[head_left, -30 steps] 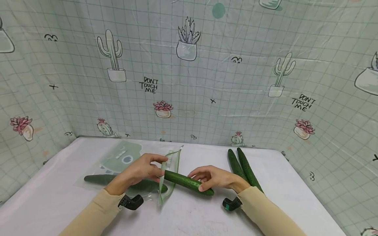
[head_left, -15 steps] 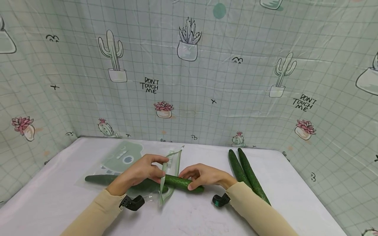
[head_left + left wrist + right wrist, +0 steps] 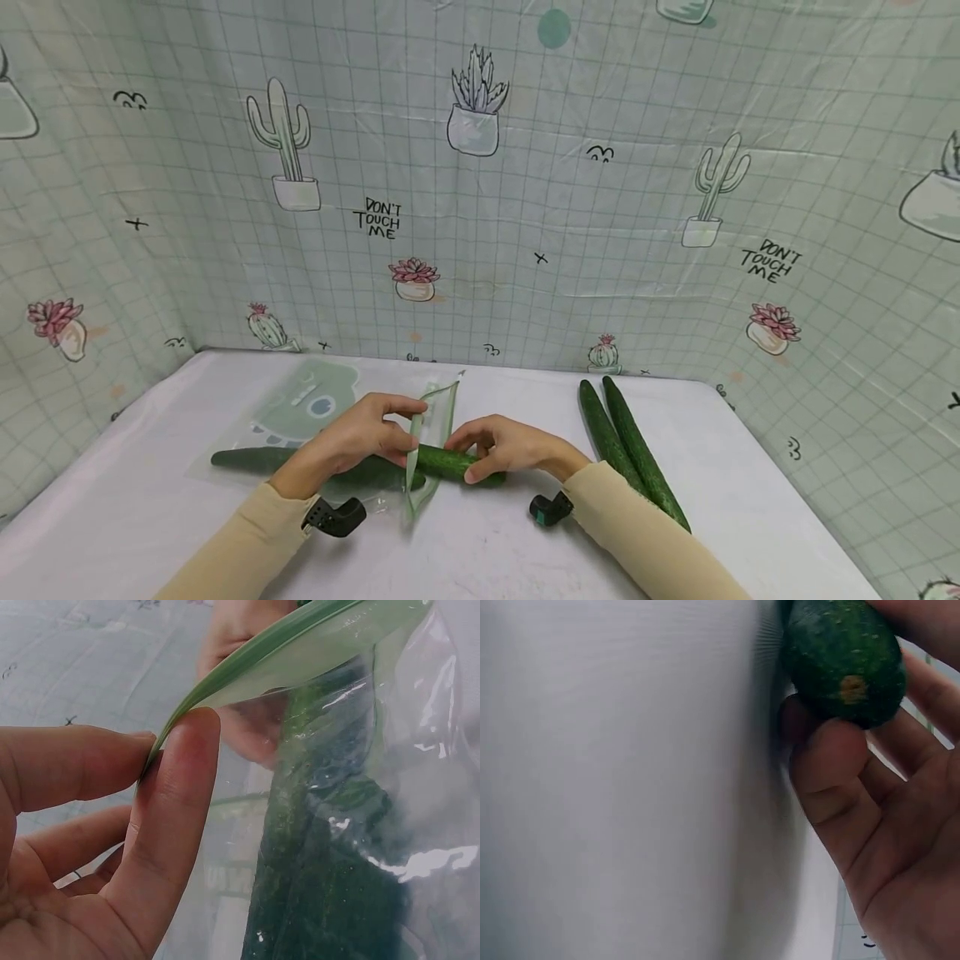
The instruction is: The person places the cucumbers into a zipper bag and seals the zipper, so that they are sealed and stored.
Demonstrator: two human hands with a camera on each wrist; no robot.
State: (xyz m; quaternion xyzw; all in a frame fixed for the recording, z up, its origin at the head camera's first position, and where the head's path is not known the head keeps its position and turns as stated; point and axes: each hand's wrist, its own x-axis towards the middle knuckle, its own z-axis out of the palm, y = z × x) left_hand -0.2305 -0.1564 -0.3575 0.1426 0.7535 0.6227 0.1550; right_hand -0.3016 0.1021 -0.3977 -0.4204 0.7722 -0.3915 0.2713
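Note:
My left hand (image 3: 366,433) pinches the green-edged mouth of a clear zip bag (image 3: 247,664) between thumb and finger, holding it raised. One cucumber (image 3: 251,457) lies inside the bag, pointing left. My right hand (image 3: 506,450) grips a second cucumber (image 3: 450,462) near its right end, thumb in front and fingers behind. That cucumber's far part is past the bag's mouth; in the left wrist view it shows through the plastic alongside the first. In the right wrist view the blunt end (image 3: 847,667) of the held cucumber faces the camera.
Two more cucumbers (image 3: 611,433) lie side by side on the right of the white table (image 3: 750,483), beyond my right forearm. The bag's printed part (image 3: 307,400) lies flat at the back left. A patterned cloth (image 3: 540,208) rises behind the table.
My right hand has moved left, sliding the cucumber deeper through the bag's mouth. The left hand has kept its pinch in nearly the same place.

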